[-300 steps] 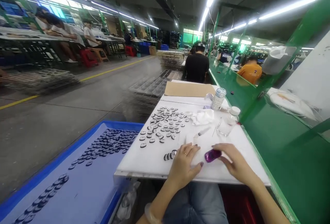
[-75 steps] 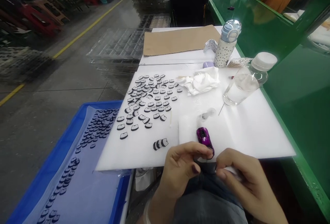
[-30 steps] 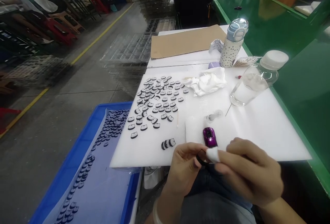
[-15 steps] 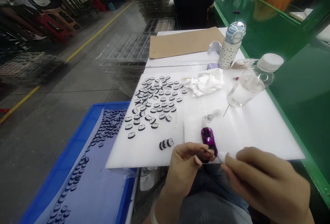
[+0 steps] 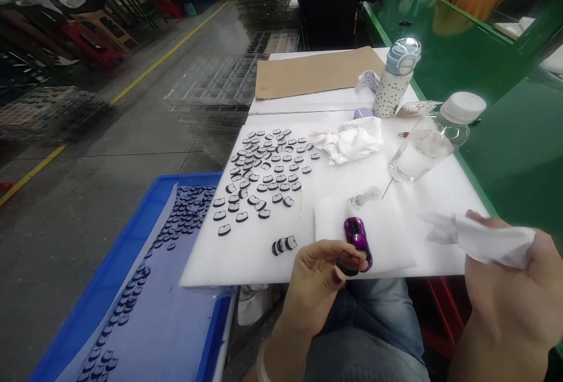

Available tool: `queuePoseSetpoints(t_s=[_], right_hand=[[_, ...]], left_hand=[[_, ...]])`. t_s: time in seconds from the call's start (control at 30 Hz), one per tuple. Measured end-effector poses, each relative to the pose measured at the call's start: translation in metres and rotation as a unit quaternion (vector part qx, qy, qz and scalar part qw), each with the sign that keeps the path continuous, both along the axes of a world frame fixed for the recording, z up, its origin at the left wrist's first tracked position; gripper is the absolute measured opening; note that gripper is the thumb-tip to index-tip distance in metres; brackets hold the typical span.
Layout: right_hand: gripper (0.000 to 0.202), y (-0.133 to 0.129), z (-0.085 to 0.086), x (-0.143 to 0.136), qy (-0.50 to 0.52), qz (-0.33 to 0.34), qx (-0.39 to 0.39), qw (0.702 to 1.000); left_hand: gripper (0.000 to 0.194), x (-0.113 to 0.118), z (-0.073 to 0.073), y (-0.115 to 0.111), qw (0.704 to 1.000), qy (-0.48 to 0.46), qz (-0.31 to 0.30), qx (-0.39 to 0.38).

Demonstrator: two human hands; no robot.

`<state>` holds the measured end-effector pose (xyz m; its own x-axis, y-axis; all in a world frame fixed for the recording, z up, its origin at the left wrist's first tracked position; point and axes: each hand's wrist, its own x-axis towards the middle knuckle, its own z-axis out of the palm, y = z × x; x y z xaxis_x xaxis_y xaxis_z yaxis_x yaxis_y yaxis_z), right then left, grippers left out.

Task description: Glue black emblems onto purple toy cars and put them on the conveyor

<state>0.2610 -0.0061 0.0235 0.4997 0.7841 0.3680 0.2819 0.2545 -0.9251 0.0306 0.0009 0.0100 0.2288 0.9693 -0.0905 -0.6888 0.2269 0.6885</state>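
Note:
Near the table's front edge, my left hand (image 5: 312, 288) pinches a small clear part with a black rim (image 5: 348, 267) between thumb and fingers. Just beyond those fingertips lies a shiny purple toy car (image 5: 354, 233), its near end partly behind them. Over at the right, my right hand (image 5: 512, 294) is closed on a crumpled white tissue (image 5: 492, 241), smeared by motion. Many similar black-rimmed clear parts (image 5: 268, 179) are spread over the left of the white foam-like sheet (image 5: 246, 264). Several more stand close together in a short row (image 5: 284, 245) left of my left hand.
A clear bottle (image 5: 424, 147) of liquid, a dotted flask (image 5: 393, 85) and a crumpled white tissue (image 5: 356, 140) stand or lie farther back. Cardboard (image 5: 316, 74) covers the far end. A blue tray (image 5: 145, 206) with more parts is at left, a green partition (image 5: 514, 153) at right.
My right hand has moved away from the toy car to the right, carrying the white tissue. My left hand stays nearly in place with the black-rimmed clear part.

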Motion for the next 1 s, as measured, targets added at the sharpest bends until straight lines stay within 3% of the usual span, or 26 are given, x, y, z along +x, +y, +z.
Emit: queuePoseSetpoints(t_s=[0.13,0.2,0.3,0.4,0.5,0.6,0.77,0.87,1.0], right_hand=[[0.035,0.001,0.013,-0.029,0.207,0.085,0.017,0.975],[0.037,-0.001,0.013,-0.043,0.229,0.151,0.004,0.962],[0.030,-0.007,0.009,-0.053,0.198,0.190,-0.049,0.960],[0.027,-0.014,0.007,-0.053,0.122,0.134,-0.105,0.978],[0.020,-0.017,0.008,-0.053,0.034,0.117,-0.099,0.988],[0.003,-0.013,0.011,-0.057,-0.051,0.182,-0.027,0.982],[0.022,0.004,0.020,-0.073,-0.124,0.318,0.065,0.938],[0.019,0.006,0.024,-0.076,-0.122,0.349,0.032,0.929],[0.014,0.000,0.023,-0.065,-0.131,0.323,-0.044,0.936]], left_hand=[[0.025,-0.001,-0.002,0.000,1.000,0.007,-0.007,0.008],[0.025,-0.001,-0.002,0.000,1.000,0.014,-0.005,0.007],[0.028,-0.001,-0.002,0.000,1.000,0.028,0.000,0.007],[0.030,-0.001,-0.001,0.000,0.999,0.033,0.001,0.005],[0.029,-0.001,-0.001,0.001,0.999,0.037,0.013,0.002],[0.028,0.000,-0.001,0.001,0.999,0.040,0.019,0.007],[0.027,0.002,-0.002,0.000,0.999,0.025,0.018,0.013],[0.026,0.003,-0.002,0.000,1.000,0.014,0.018,0.009],[0.025,0.004,0.000,0.002,1.000,0.011,0.010,0.013]])
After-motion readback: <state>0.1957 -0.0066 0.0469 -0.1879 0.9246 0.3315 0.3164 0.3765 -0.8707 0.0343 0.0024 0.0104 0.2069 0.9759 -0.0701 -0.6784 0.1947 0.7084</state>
